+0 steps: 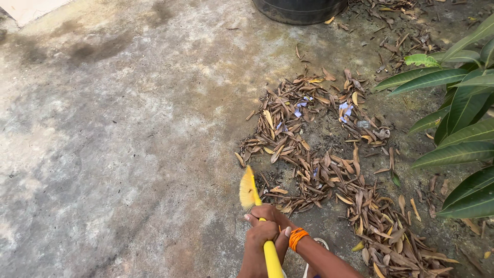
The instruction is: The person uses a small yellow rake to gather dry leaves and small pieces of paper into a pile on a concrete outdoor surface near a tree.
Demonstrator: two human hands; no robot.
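At the bottom centre of the frame both hands were stacked on the yellow broom handle point(271, 256); the left hand point(259, 238) was clenched round it lower in the picture, and the right hand point(272, 215), with an orange thread band point(297, 237) at its wrist, was wrapped round it just above, close to the head; that close double grip suited short, controlled strokes. The yellow bristle head point(248, 188) stood edge-on, just left of the dry brown leaves point(319, 154), its tips at the pile's near edge, so the sweep seemingly ran toward the heap. The leaves lay gathered in a loose band from centre to lower right, with bits of pale paper point(346, 109) mixed in; the concrete floor point(118, 128) spread grey at left. A green leafy plant point(463, 123) leaned in at the right edge; a dark round tub point(298, 10) sat at the top.
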